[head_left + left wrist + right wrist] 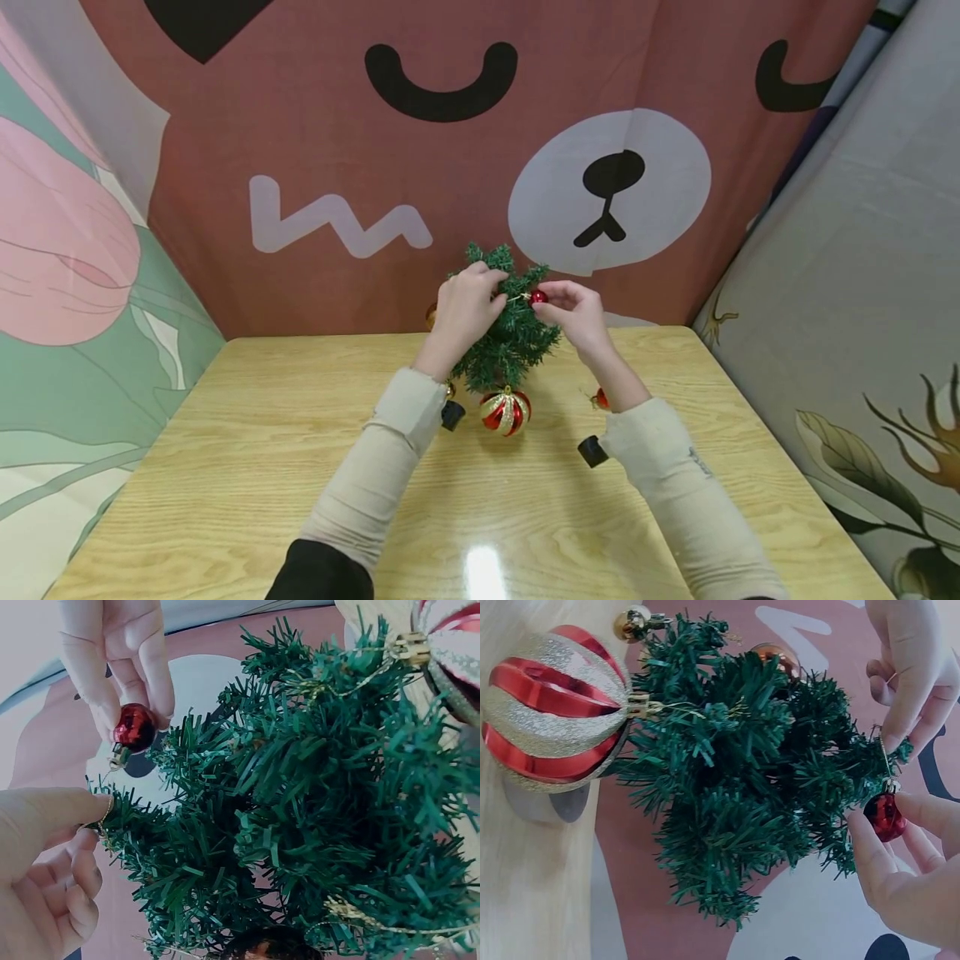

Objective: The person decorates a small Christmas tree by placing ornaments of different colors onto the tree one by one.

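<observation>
A small green artificial Christmas tree (517,337) stands toward the back of the table. My right hand (576,312) pinches a small shiny red bauble (537,297) beside the tree's upper right branches. From its cap a thin gold string (107,817) runs to my left hand (467,302), whose thumb and finger pinch it at a branch tip. The right wrist view shows that string drawn tight between both hands. A large red-and-gold striped bauble (555,712) hangs low on the front of the tree. The tree's base is hidden in the head view.
A small gold bauble (634,624) and a copper-coloured one (776,656) hang on other branches. A red ornament (601,399) shows beside my right forearm. The wooden table (300,442) meets a printed brown curtain (322,292) at its back edge.
</observation>
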A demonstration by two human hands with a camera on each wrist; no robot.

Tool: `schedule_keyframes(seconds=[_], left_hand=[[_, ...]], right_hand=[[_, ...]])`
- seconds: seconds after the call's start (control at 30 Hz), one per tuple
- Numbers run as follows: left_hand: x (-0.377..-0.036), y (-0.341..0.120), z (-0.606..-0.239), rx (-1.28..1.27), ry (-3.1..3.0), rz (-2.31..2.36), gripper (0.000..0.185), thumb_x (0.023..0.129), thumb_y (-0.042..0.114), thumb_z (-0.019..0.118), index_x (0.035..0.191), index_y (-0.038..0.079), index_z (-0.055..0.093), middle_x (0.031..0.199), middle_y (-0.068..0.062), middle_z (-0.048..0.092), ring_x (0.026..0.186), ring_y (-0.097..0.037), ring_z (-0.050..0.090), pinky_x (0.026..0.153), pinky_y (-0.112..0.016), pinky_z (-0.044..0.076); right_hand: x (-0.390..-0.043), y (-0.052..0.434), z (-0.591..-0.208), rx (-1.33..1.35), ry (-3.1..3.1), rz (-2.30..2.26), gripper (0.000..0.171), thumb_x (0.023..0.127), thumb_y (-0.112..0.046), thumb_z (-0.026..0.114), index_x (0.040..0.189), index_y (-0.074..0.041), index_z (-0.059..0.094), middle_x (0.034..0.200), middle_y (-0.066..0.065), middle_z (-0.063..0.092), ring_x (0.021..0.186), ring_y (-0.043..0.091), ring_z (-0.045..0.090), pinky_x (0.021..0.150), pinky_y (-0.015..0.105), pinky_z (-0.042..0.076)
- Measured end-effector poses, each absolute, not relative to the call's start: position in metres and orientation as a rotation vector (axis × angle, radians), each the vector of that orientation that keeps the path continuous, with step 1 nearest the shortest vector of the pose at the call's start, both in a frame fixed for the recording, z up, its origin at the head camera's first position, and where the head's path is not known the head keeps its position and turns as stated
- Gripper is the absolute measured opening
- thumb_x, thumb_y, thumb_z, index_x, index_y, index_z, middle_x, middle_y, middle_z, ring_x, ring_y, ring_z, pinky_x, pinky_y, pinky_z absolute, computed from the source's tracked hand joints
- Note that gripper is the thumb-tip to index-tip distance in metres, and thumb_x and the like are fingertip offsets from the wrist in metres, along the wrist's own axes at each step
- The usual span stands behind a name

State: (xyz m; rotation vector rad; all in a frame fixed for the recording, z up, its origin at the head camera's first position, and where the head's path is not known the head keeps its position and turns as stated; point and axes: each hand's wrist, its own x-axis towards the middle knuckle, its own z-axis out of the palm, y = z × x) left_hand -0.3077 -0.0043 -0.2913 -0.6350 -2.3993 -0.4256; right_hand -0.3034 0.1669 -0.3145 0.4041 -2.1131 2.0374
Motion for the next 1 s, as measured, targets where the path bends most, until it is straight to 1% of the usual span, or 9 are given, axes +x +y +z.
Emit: schedule_keyframes(seconds=[0.13,0.23,0.37,0.47,0.57,0.67,0.83,0.87,1.0], left_hand=[[-0.308,-0.004,-0.293,-0.614,-2.405,-0.437,0.023,0.082,0.019,0.065,0.103,0.01,0.068,0.085,-0.005,0.059,0.049,-0.013,0.048,0.04,-0.024,0.037],[-0.307,-0.003,-0.293,-0.586,-2.413,-0.462,0.022,0.082,0.02,0.065,0.1,0.01,0.068,0.087,-0.005,0.059,0.048,-0.013,0.047,0.041,-0.024,0.038],[-0.306,-0.002,-0.292,-0.552,-2.436,-0.501,0.022,0.081,0.021,0.066,0.1,0.01,0.068,0.088,-0.005,0.059,0.05,-0.013,0.048,0.042,-0.025,0.04],[-0.305,-0.002,-0.292,-0.547,-2.452,-0.542,0.024,0.081,0.021,0.066,0.102,0.011,0.067,0.088,-0.004,0.059,0.053,-0.013,0.049,0.043,-0.024,0.04],[-0.304,-0.003,-0.292,-0.552,-2.454,-0.588,0.025,0.081,0.02,0.066,0.105,0.011,0.066,0.087,-0.003,0.059,0.053,-0.012,0.049,0.043,-0.023,0.038],[-0.303,-0.003,-0.293,-0.559,-2.445,-0.625,0.026,0.081,0.019,0.067,0.106,0.011,0.065,0.088,-0.003,0.06,0.05,-0.012,0.046,0.042,-0.023,0.037],[-0.302,-0.004,-0.294,-0.569,-2.419,-0.654,0.026,0.081,0.018,0.067,0.105,0.01,0.065,0.089,-0.005,0.06,0.048,-0.012,0.045,0.041,-0.023,0.037],[-0.301,-0.004,-0.295,-0.57,-2.415,-0.658,0.026,0.081,0.018,0.067,0.105,0.01,0.065,0.09,-0.005,0.06,0.048,-0.012,0.046,0.041,-0.023,0.037],[-0.301,-0.004,-0.296,-0.57,-2.41,-0.664,0.026,0.081,0.018,0.067,0.105,0.01,0.065,0.091,-0.006,0.061,0.048,-0.012,0.046,0.041,-0.023,0.037]], right_hand=[[-0.305,0.168,-0.318,0.373,-2.154,2.058,0.031,0.083,0.007,0.057,0.112,0.015,0.051,0.093,0.013,0.054,0.072,0.009,0.058,0.07,0.029,0.052],[-0.304,0.169,-0.322,0.361,-2.191,2.055,0.03,0.084,0.004,0.057,0.112,0.013,0.052,0.095,0.014,0.054,0.079,0.019,0.059,0.071,0.036,0.051],[-0.301,0.171,-0.326,0.372,-2.237,2.042,0.03,0.085,-0.001,0.058,0.111,0.012,0.052,0.094,0.013,0.055,0.089,0.034,0.056,0.07,0.038,0.052],[-0.298,0.172,-0.329,0.382,-2.269,2.035,0.032,0.085,-0.004,0.059,0.112,0.011,0.052,0.096,0.013,0.054,0.092,0.038,0.055,0.069,0.036,0.052],[-0.295,0.172,-0.331,0.405,-2.287,2.033,0.033,0.085,-0.004,0.059,0.114,0.012,0.051,0.101,0.017,0.052,0.092,0.039,0.054,0.071,0.04,0.051],[-0.292,0.171,-0.335,0.459,-2.284,2.033,0.034,0.084,-0.004,0.061,0.113,0.01,0.051,0.102,0.019,0.052,0.088,0.035,0.056,0.073,0.044,0.05],[-0.287,0.166,-0.341,0.589,-2.227,2.05,0.032,0.081,-0.009,0.066,0.106,0.008,0.055,0.092,0.015,0.055,0.076,0.019,0.058,0.068,0.039,0.052],[-0.286,0.165,-0.342,0.602,-2.227,2.049,0.032,0.08,-0.01,0.067,0.105,0.007,0.056,0.091,0.014,0.055,0.075,0.018,0.058,0.067,0.038,0.052],[-0.285,0.159,-0.344,0.543,-2.306,2.007,0.032,0.082,-0.006,0.064,0.108,0.009,0.054,0.094,0.017,0.055,0.077,0.019,0.059,0.07,0.044,0.05]])
